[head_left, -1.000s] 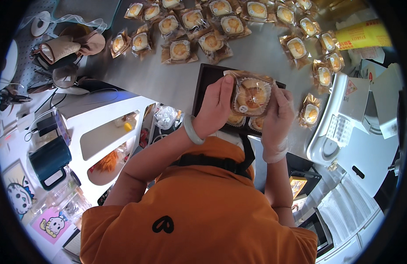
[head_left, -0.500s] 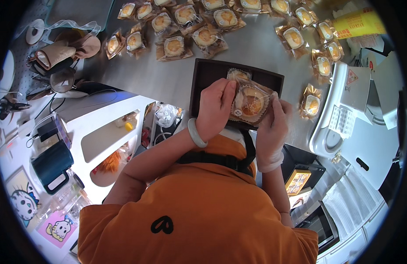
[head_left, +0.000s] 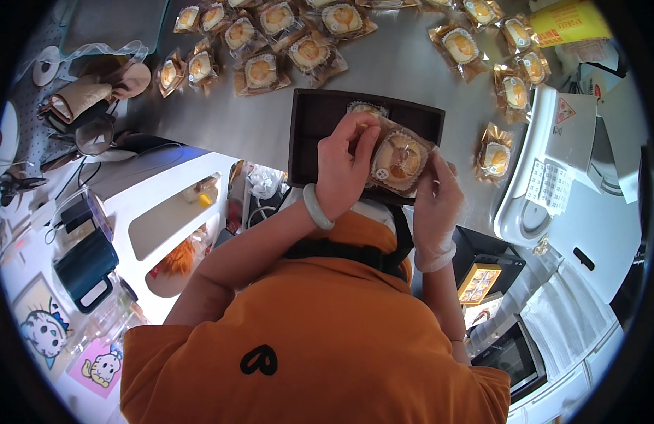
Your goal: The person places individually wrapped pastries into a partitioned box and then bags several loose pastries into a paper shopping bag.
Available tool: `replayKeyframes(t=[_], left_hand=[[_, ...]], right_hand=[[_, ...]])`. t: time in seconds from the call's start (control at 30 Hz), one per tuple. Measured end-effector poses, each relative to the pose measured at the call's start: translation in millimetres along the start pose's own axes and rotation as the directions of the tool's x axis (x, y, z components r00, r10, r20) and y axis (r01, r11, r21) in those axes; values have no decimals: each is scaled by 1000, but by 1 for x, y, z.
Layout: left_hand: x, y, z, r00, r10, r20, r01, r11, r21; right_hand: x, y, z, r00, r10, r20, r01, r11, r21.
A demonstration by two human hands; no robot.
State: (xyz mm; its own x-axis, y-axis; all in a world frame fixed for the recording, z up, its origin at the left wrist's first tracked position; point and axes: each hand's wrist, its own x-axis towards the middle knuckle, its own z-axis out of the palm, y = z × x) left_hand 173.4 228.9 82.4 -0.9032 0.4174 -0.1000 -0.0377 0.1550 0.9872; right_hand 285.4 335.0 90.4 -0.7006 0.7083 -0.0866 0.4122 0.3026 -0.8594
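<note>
Over a dark brown box point(head_left: 302, 134), both my hands hold a wrapped pastry point(head_left: 399, 161), round, in a pleated paper cup inside a clear bag. My left hand point(head_left: 348, 159), bare with a pale bangle at the wrist, pinches the bag's upper left edge. The right one wears a clear glove; my right hand point(head_left: 438, 198) grips the bag's right edge. Another wrapped pastry point(head_left: 367, 108) shows behind the held one, in the box's far middle, partly hidden by my left hand. The box has a divider, and its left side shows bare dark bottom.
Several wrapped pastries point(head_left: 309, 53) lie across the far side of the steel table point(head_left: 207, 113), and one single pastry point(head_left: 494, 160) sits right of the box. A white scale-like device point(head_left: 528, 184) stands at the right edge. Tools and a mitt point(head_left: 79, 102) are on the left.
The held pastry has turned and tilted a little between my hands. My left fingers have shifted along the bag's edge. The whole view has moved slightly, so the table appears shifted left.
</note>
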Motion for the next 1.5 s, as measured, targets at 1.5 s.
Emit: replayKeyframes(t=[1.5], left_hand=[[13, -25, 13, 960, -280, -6, 278, 955, -107]], right_hand=[[38, 24, -3, 924, 171, 341, -323, 826, 462]])
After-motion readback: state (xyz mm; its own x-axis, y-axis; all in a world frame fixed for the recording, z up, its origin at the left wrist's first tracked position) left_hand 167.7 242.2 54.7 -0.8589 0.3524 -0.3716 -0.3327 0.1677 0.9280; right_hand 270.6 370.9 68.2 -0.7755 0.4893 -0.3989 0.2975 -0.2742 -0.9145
